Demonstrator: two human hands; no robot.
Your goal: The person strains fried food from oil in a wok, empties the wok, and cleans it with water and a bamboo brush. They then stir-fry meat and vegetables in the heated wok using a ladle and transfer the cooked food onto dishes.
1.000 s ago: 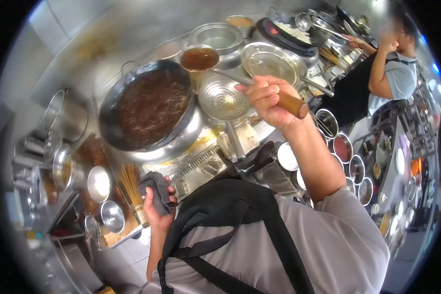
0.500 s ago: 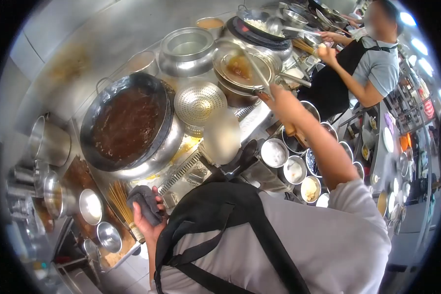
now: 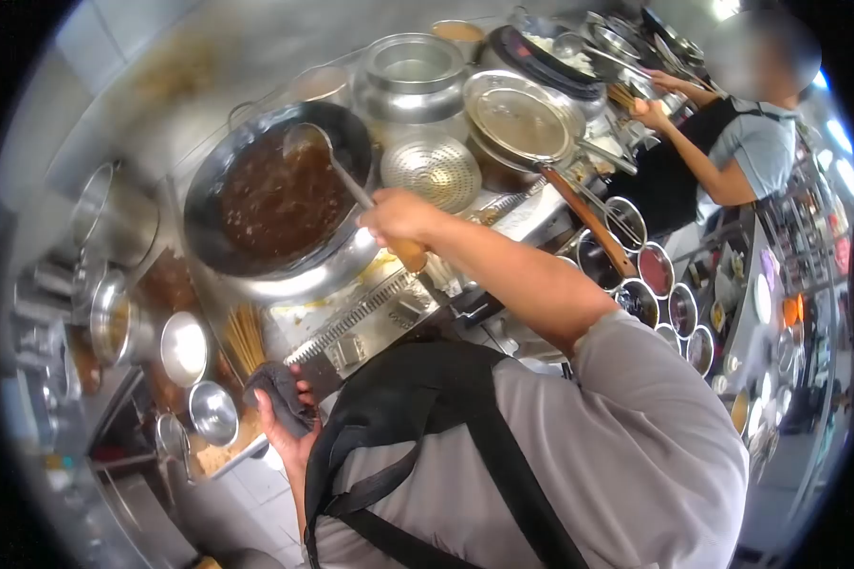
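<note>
My right hand (image 3: pixel 400 220) is wrapped round the wooden-ended handle of a metal ladle (image 3: pixel 310 142). The ladle's bowl is over the far right part of a big dark wok (image 3: pixel 204 223), at the surface of a dark brown sauce (image 3: pixel 280 204). Low on the left, my left hand (image 3: pixel 289 427) grips a folded dark grey cloth (image 3: pixel 280 391), beside a bundle of thin bamboo sticks (image 3: pixel 247 337). A round perforated skimmer (image 3: pixel 432 173) lies to the right of the wok, beyond my right forearm.
A metal pot (image 3: pixel 413 76) and a strainer over a pan (image 3: pixel 522 119) stand behind the skimmer. Several ingredient tins (image 3: pixel 655 268) line the right side. Metal bowls (image 3: pixel 184 349) sit at left. A co-worker (image 3: pixel 731 152) holds a ladle at the far right.
The ladle first swung right to the strainer, where brown liquid showed, then went left to the wok with my right hand. The co-worker's raised hand came down. My left hand kept the cloth.
</note>
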